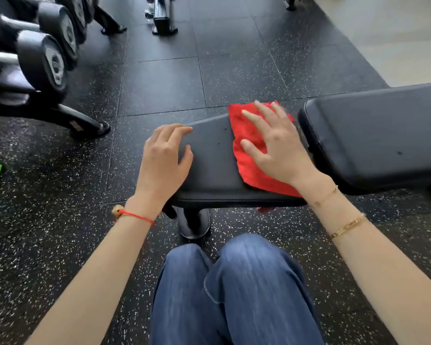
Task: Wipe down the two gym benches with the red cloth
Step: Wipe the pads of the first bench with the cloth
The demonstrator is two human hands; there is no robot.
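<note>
Open speckled floor (pixel 159 83) beyond both hands; dumbbell rack (pixel 42 78) far left of left hand (pixel 163 161), raised back pad (pixel 373 138) crowding right hand (pixel 276 148).

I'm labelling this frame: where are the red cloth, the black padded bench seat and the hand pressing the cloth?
red cloth (pixel 246 135), head view, its bare left part
black padded bench seat (pixel 209 160), head view, bare top
right hand (pixel 276 148), head view, its back

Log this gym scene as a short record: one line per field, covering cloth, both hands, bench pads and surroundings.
cloth: red cloth spread flat on the seat pad
right hand: right hand pressing flat on the cloth, fingers spread
left hand: left hand resting on the seat pad's left end, no cloth under it
back pad: back pad to the right, no hand or cloth on it
surroundings: dumbbell rack on the left, speckled floor
</note>
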